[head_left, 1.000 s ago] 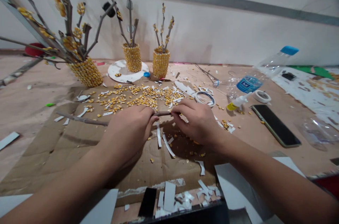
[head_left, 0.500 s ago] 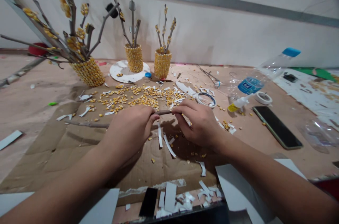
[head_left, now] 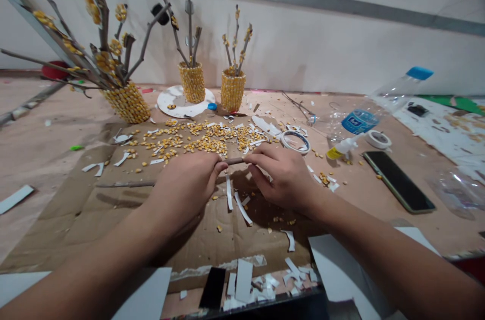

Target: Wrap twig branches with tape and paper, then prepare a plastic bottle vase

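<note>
A thin brown twig is held level above the cardboard sheet. My left hand is closed round it, and its long end sticks out to the left beyond that hand. At the twig's right end, my right hand pinches it between thumb and fingers. Behind both hands, loose corn kernels lie scattered over the cardboard. White paper strips lie below the twig, between the hands.
Corn-covered pots holding branches stand along the wall. To the right are a tape roll, a glue bottle, a plastic bottle and a phone. Paper scraps lie at the front edge.
The twig's left end has dipped slightly lower. Both hands keep their hold on it, in nearly the same place.
</note>
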`<action>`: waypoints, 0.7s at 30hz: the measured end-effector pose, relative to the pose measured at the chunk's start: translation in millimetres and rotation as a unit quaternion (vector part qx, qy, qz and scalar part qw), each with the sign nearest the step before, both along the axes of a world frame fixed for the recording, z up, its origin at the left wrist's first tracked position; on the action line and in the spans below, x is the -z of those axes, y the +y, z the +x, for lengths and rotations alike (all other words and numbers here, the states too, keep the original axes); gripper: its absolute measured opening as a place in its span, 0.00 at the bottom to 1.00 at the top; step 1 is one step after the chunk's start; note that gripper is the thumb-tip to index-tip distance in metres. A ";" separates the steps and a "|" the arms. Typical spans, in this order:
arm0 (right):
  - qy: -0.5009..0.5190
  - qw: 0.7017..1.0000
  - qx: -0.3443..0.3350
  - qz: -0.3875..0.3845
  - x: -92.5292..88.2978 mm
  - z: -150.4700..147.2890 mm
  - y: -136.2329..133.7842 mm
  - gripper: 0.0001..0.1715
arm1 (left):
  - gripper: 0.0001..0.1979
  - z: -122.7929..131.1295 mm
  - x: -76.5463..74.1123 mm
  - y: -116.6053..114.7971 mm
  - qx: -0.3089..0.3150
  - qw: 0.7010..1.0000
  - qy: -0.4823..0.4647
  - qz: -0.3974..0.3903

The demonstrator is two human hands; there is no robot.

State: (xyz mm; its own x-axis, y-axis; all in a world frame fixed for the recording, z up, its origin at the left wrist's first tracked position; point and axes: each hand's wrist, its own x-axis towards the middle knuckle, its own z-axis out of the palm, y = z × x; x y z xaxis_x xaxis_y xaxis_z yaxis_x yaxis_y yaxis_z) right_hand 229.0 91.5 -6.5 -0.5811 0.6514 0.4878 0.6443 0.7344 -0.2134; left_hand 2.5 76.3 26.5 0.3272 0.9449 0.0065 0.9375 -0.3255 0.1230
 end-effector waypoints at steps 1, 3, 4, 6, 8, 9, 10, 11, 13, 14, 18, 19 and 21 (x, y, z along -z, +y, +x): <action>0.026 1.000 -0.003 0.002 0.4 0.2 0.1 0.12 | 0.18 0.1 -0.7 0.6 -0.004 1.000 0.011 -0.004; 0.095 0.995 -0.004 0.016 1.5 1.3 0.6 0.11 | 0.19 -0.3 -1.9 1.2 -0.011 1.000 0.025 -0.006; 0.128 0.991 0.001 0.027 2.1 2.2 0.8 0.10 | 0.20 -0.6 -2.4 1.2 -0.013 1.000 0.028 -0.004; 0.169 0.985 0.017 0.039 3.2 4.5 1.8 0.09 | 0.20 -1.3 -3.1 0.7 -0.013 0.999 0.032 -0.001; 0.186 0.982 0.029 0.032 4.5 7.2 3.7 0.09 | 0.20 -1.4 -3.9 0.4 -0.014 0.999 0.038 0.000; 0.188 0.981 0.034 0.022 5.3 8.6 5.1 0.09 | 0.20 -1.2 -4.5 0.4 -0.016 0.999 0.043 -0.002; 0.189 0.981 0.040 0.011 6.1 9.9 6.8 0.09 | 0.20 -0.9 -5.3 0.6 -0.018 0.999 0.050 -0.006; 0.190 0.981 0.047 0.002 7.0 11.1 8.7 0.08 | 0.20 -0.5 -6.2 0.9 -0.020 0.998 0.057 -0.011; 0.194 0.979 0.065 -0.013 8.9 13.2 12.5 0.07 | 0.20 0.0 -8.2 2.0 -0.025 0.996 0.078 -0.022; 0.194 0.978 0.073 -0.021 9.7 14.1 14.2 0.07 | 0.20 0.0 -8.9 2.5 -0.028 0.995 0.089 -0.027; 0.177 0.979 0.093 -0.051 11.3 16.5 17.6 0.06 | 0.19 -2.6 -7.4 4.3 -0.028 0.993 0.115 -0.017; 0.168 0.980 0.094 -0.056 11.3 16.9 17.9 0.06 | 0.18 -3.7 -6.0 4.7 -0.023 0.993 0.114 -0.011; 0.148 0.982 0.096 -0.066 10.8 18.1 18.4 0.06 | 0.16 -5.5 -2.8 5.4 -0.017 0.994 0.108 0.002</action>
